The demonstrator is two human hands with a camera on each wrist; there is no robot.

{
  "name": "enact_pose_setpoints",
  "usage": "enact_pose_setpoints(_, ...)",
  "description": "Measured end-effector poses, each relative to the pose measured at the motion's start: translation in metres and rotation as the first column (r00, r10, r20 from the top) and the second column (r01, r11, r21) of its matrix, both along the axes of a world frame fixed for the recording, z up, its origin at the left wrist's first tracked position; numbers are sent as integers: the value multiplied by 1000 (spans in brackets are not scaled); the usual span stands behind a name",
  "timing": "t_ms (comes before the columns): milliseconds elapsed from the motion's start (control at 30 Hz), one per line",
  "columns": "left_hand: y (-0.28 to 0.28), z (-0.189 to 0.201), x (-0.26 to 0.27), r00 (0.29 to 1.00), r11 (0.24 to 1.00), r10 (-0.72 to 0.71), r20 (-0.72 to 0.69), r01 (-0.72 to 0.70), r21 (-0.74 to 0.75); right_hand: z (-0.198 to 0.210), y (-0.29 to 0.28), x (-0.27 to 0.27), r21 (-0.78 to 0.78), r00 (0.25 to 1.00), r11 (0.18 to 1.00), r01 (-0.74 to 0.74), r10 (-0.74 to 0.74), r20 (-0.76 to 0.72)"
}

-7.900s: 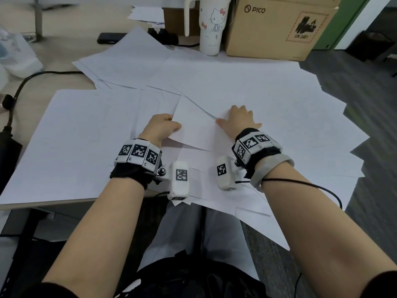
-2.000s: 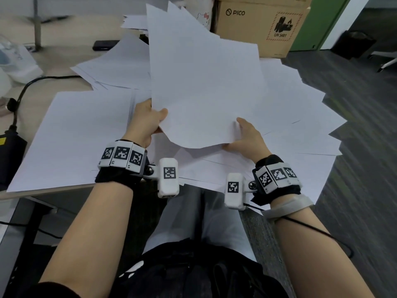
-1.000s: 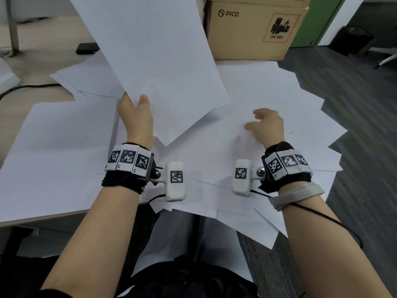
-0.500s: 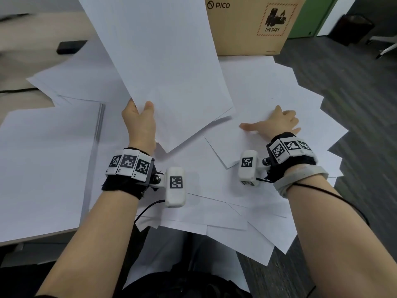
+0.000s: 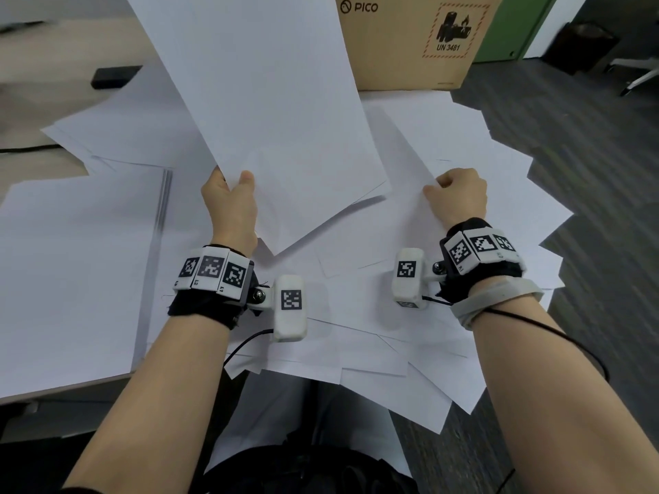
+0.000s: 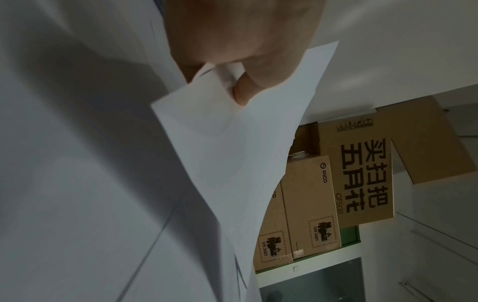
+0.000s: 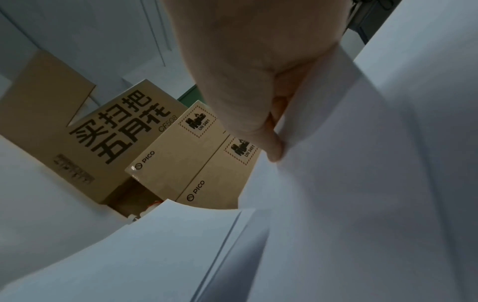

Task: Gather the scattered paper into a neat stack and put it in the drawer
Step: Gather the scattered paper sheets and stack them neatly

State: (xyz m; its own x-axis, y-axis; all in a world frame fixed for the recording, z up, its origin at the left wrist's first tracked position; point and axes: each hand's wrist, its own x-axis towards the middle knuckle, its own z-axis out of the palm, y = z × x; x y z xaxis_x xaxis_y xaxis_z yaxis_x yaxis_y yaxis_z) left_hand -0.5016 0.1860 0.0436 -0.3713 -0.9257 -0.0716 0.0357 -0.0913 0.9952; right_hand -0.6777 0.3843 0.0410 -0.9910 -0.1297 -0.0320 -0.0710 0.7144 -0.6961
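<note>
Above scattered paper (image 5: 445,144), left hand (image 5: 230,205) grips sheets (image 5: 271,101).

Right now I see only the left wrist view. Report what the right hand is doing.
Observer: The right hand pinches the edge of one sheet on the pile, thumb against it.
Operator: Describe the table's near edge.
Observer: Several loose sheets overhang the table there, above the person's lap.
Operator: Name anything on it besides paper.
Observer: A black object lies far back, left of the raised sheaf; it is too blurred to name.
</note>
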Motion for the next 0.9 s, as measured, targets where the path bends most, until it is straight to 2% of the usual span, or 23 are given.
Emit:
enact_pose_setpoints(167,1,4,11,998,998,-60,27,59,25,3,0,15,-304,993,949,-86,107,53)
enact_pose_setpoints(400,4,12,36,987,988,-149,52,147,42,22,7,58,-631,963,760,-156,260,76)
enact_pose_setpoints(533,6,16,51,981,981,-189,32,187,56,34,8,87,-714,939,669,-205,340,50)
enact_pose_setpoints(633,6,16,60,961,956,-275,34,269,113,37,4,100,-697,924,679,-230,377,62)
enact_pose_setpoints(733,8,15,69,939,929,-339,59,324,180,35,5,109,-676,899,706,-210,411,150)
enact_pose_setpoints(900,8,12,78,944,939,-304,130,274,209,26,11,111,-577,873,811,-98,348,341)
